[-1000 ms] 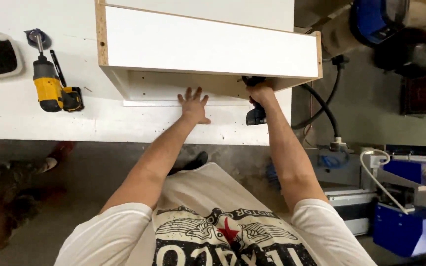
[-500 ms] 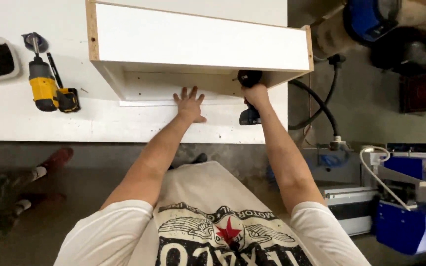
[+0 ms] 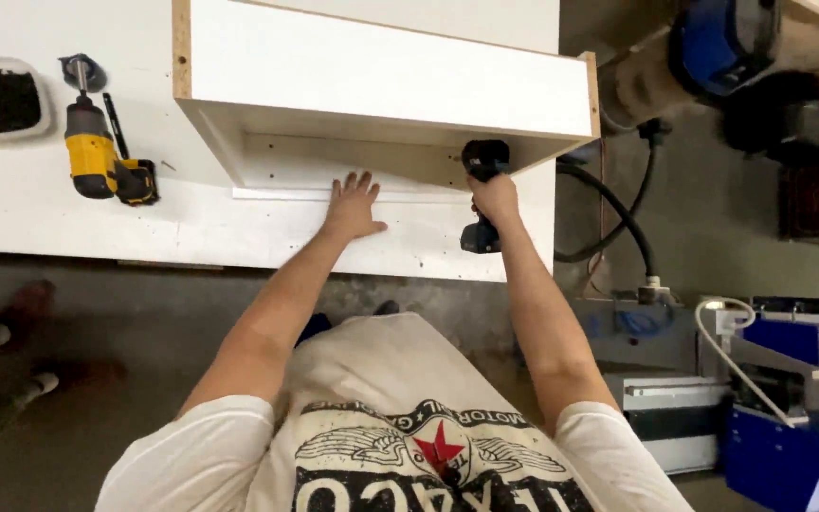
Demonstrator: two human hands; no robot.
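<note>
At the front edge of a white desk (image 3: 68, 213), seen from above, a person's two bare arms reach forward. The right hand (image 3: 495, 201) has its fingers closed around the grip of a black drill (image 3: 482, 194). The drill's head points into the open underside of a white cabinet (image 3: 381, 71) lying on the desk, near the cabinet's right end. The left hand (image 3: 353, 207) lies flat with fingers spread, holding nothing, and presses on a white panel (image 3: 296, 171) inside the cabinet's opening, just left of the drill. The two hands are near each other, with bare panel between them.

The cabinet's raw brown board edges show at its left and right ends. To the left, well apart from the hands, a yellow drill (image 3: 97, 152) lies on the desk. Further left, at the picture's edge, sits a white tray (image 3: 42, 118) of dark screws (image 3: 0, 99).

To the right of the desk, a black hose (image 3: 623, 213) curves down across a grey floor (image 3: 732, 228). Blue and white machines (image 3: 779, 417) stand at lower right. A blue and black object, blurred, sits at upper right. The person wears a white printed T-shirt (image 3: 400, 427).
</note>
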